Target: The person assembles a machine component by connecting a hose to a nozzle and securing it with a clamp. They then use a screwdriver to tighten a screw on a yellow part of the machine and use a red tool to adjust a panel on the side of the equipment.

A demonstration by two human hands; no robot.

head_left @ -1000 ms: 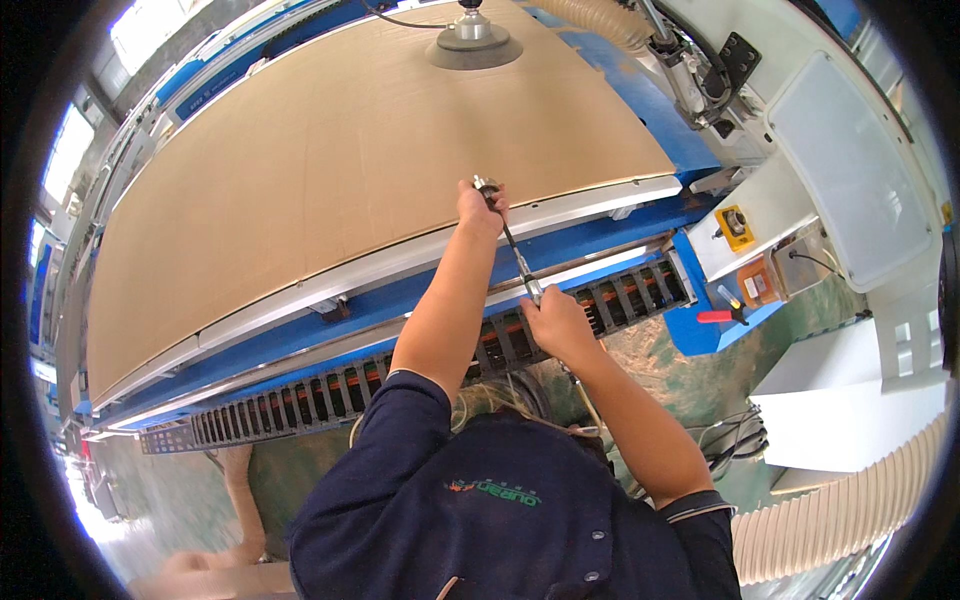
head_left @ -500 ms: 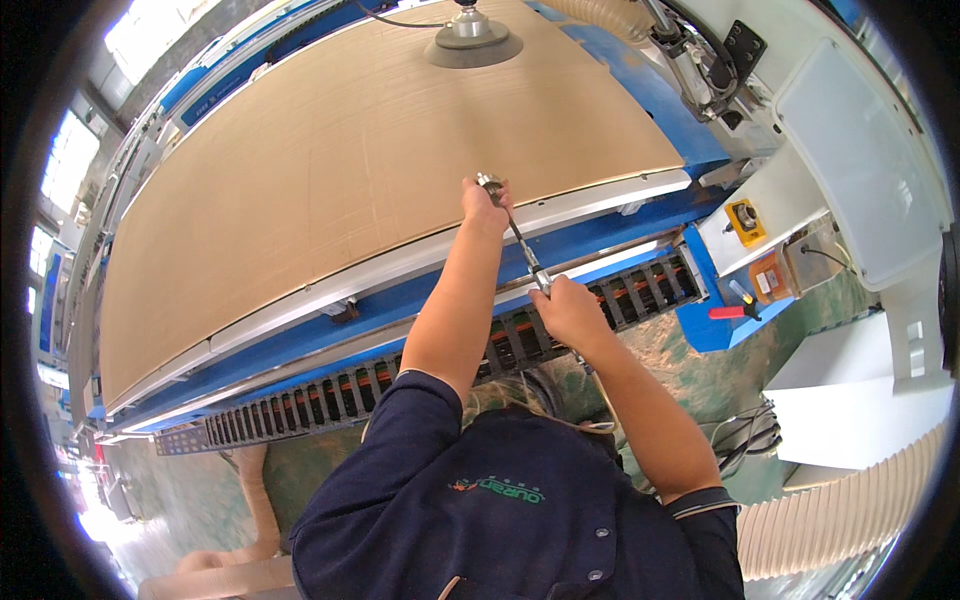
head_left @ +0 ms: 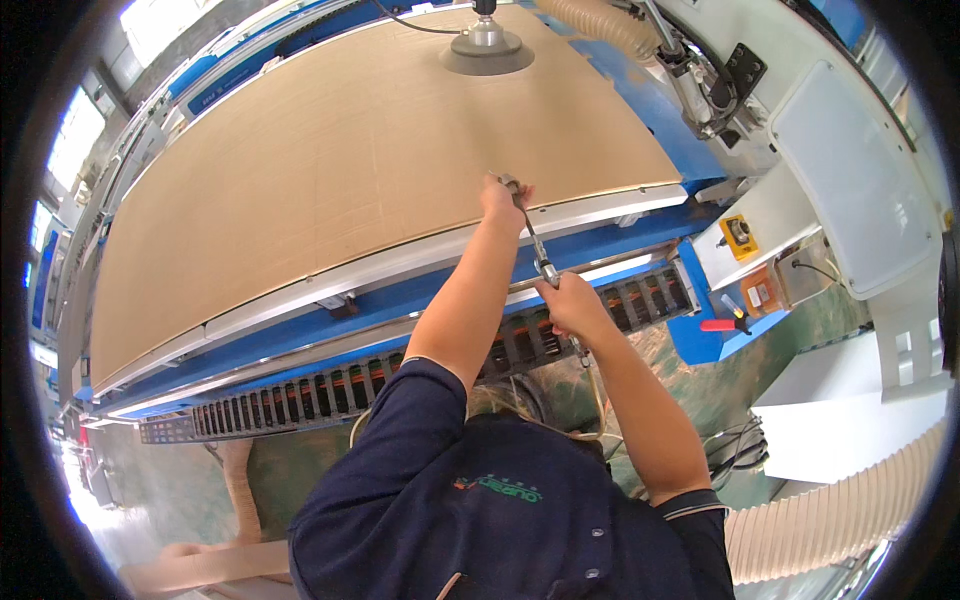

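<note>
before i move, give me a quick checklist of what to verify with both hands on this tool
1. Left hand closed on the metal tool's far end: ok
2. Right hand closed around its near end: ok
3. Hands apart from the grey disc-shaped head: ok
4. Tool tip off the tan sheet: cannot tell
5. Dark cables tidied: not ok, bunched at right

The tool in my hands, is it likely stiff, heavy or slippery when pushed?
The tool is probably stiff, running straight between left hand and right hand. Its shiny metal suggests heft for its size and maybe slipperiness.
</note>
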